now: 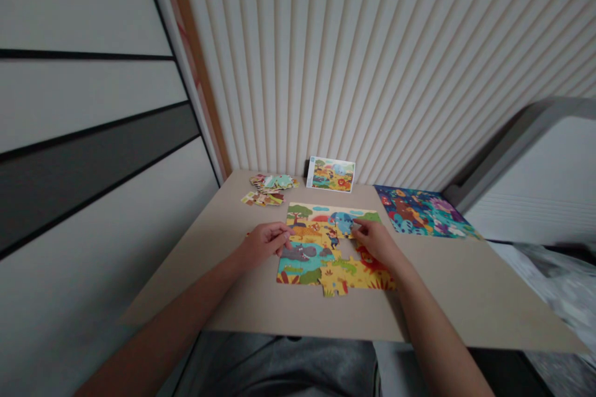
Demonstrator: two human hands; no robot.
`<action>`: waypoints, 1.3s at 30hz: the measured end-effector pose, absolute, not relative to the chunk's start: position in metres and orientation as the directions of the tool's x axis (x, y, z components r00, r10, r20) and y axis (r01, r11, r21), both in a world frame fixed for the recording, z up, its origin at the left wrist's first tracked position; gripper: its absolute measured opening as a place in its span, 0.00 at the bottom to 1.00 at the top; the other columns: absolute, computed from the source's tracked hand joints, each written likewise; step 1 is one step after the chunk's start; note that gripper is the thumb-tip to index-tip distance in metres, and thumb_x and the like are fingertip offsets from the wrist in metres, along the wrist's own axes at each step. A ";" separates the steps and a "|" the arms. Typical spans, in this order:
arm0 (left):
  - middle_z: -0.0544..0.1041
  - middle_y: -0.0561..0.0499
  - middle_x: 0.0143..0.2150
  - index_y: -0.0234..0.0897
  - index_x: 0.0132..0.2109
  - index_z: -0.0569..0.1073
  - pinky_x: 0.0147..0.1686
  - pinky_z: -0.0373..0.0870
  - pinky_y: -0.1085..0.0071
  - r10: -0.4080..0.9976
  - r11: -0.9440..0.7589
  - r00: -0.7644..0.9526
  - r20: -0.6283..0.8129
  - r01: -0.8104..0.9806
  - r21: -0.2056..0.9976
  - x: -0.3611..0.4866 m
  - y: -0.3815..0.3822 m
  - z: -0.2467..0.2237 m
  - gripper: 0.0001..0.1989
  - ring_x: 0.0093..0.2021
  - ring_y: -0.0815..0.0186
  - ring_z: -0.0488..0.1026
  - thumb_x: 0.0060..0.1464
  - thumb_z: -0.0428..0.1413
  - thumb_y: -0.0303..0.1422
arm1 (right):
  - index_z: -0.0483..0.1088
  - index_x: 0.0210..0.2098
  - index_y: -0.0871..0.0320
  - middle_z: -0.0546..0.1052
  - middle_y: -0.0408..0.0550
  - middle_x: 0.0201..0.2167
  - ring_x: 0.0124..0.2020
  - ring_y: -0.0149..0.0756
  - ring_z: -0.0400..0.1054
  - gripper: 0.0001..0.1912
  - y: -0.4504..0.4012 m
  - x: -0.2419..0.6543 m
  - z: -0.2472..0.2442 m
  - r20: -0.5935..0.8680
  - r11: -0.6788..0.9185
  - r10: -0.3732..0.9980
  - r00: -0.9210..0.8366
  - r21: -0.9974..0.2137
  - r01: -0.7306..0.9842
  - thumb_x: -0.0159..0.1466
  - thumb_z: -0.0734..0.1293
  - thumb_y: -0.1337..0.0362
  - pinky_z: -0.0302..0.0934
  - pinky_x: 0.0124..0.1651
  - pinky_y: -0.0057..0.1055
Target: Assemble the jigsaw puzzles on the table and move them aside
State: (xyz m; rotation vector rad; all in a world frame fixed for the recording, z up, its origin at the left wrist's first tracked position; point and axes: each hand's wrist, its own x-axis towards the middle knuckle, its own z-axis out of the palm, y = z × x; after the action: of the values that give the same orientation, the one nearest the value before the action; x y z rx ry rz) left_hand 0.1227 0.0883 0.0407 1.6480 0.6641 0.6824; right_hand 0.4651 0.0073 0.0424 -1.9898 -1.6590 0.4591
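Observation:
A partly assembled jigsaw puzzle (305, 254) with bright animals lies flat on the table. Around its middle there is a gap where the tabletop shows. My right hand (376, 242) reaches over the right side, thumb and forefinger pinched at a puzzle piece (343, 222) with the blue elephant; the fingers partly cover it. My left hand (266, 242) rests at the puzzle's left edge by the hippo, its fingers curled in and nothing visible between them. One puzzle piece (331, 283) juts out past the lower edge.
Loose puzzle pieces (272, 183) are heaped at the back left of the table (233, 298). A picture card (331, 175) of the same scene stands at the back. To the right lies a dark-blue puzzle (421, 212). A pleated blind (298, 62) rises behind.

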 end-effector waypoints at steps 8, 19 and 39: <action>0.79 0.50 0.30 0.33 0.43 0.76 0.23 0.64 0.76 0.746 -0.179 0.660 0.086 0.074 0.981 0.122 0.087 0.043 0.18 0.22 0.72 0.69 0.59 0.58 0.46 | 0.77 0.54 0.59 0.82 0.50 0.34 0.33 0.38 0.74 0.20 0.005 0.463 0.046 0.097 -0.120 0.978 0.186 -0.465 0.877 0.66 0.63 0.61 0.62 0.37 0.29; 0.79 0.50 0.29 0.33 0.43 0.75 0.23 0.64 0.76 0.744 -0.169 0.664 0.078 0.073 0.983 0.123 0.087 0.042 0.18 0.21 0.73 0.68 0.59 0.59 0.45 | 0.78 0.51 0.57 0.83 0.51 0.37 0.36 0.40 0.76 0.17 0.005 0.463 0.049 0.078 -0.161 0.975 0.206 -0.386 0.908 0.67 0.63 0.63 0.62 0.39 0.30; 0.79 0.50 0.29 0.33 0.43 0.76 0.24 0.65 0.75 0.747 -0.183 0.661 0.073 0.099 0.978 0.123 0.086 0.043 0.17 0.22 0.72 0.69 0.59 0.58 0.44 | 0.77 0.53 0.54 0.78 0.55 0.48 0.46 0.42 0.72 0.17 -0.004 0.440 0.056 0.187 -0.014 0.982 0.040 -0.137 0.991 0.72 0.60 0.60 0.60 0.48 0.32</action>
State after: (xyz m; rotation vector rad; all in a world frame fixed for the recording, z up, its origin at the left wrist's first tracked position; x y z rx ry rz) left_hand 0.1229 0.0856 0.0431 1.6786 0.6956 0.6725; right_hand 0.4396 -0.0044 0.0564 -2.0858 -2.0299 -0.0574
